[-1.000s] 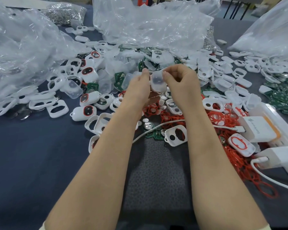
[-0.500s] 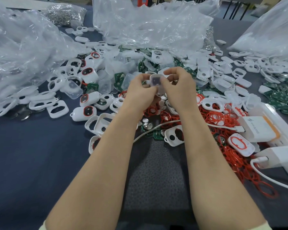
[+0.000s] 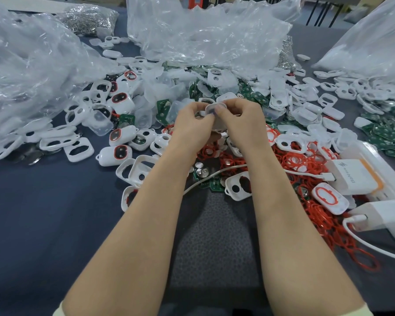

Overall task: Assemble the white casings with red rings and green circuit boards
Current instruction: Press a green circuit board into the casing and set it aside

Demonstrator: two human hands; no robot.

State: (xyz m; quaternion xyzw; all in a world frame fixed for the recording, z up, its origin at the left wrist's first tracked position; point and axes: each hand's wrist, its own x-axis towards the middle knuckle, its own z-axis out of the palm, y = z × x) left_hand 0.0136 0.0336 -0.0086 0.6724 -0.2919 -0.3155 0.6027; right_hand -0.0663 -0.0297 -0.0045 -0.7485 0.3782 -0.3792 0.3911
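Observation:
My left hand (image 3: 193,124) and my right hand (image 3: 241,122) meet above the middle of the pile and together pinch one small white casing (image 3: 212,109) between thumbs and fingertips. Its underside is hidden by my fingers. Below my hands lies a heap of loose red rings (image 3: 305,160). Green circuit boards (image 3: 388,133) lie at the right and one (image 3: 214,184) near my wrists. Empty white casings (image 3: 238,187) and finished ones with red rings (image 3: 114,153) are scattered on the dark table.
Large crumpled clear plastic bags (image 3: 203,35) fill the back and left (image 3: 21,71). A white power strip with a charger (image 3: 353,176) and a white cable (image 3: 374,247) sits at the right. Round metal discs (image 3: 202,172) lie near my left wrist.
Both hands have dropped slightly toward the pile, and the casing between them has been turned and brought in closer under my fingertips.

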